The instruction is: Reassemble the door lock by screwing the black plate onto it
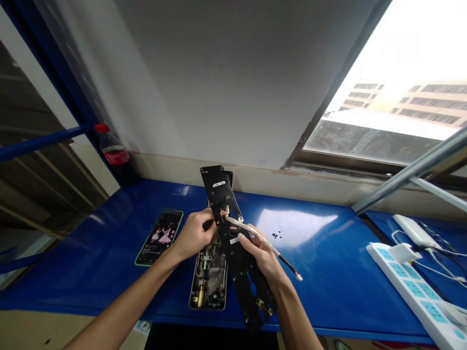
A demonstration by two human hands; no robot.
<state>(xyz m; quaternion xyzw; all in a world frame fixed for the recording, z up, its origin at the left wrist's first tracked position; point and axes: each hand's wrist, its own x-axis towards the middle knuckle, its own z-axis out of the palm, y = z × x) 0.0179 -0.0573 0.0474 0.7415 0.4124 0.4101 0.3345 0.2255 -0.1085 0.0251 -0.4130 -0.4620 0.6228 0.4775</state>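
A long black plate (215, 187) with white labels and small holes lies tilted over an open narrow housing (212, 272) that shows brass and metal parts inside. My right hand (260, 253) grips the plate's right side, the thumb on its face. A white-sleeved cable (268, 244) passes through the plate, runs across that hand and ends in a small white connector at the right. At the plate's left edge is my left hand (197, 233), its fingers bent and pressed together; what they pinch is hidden behind the plate.
Left of the housing lies a phone (158, 240) with its screen lit. Several small black screws (276, 235) are scattered to the right on the blue table (321, 291). A cola bottle (116, 154) stands back left; a power strip (412, 287) lies at the right.
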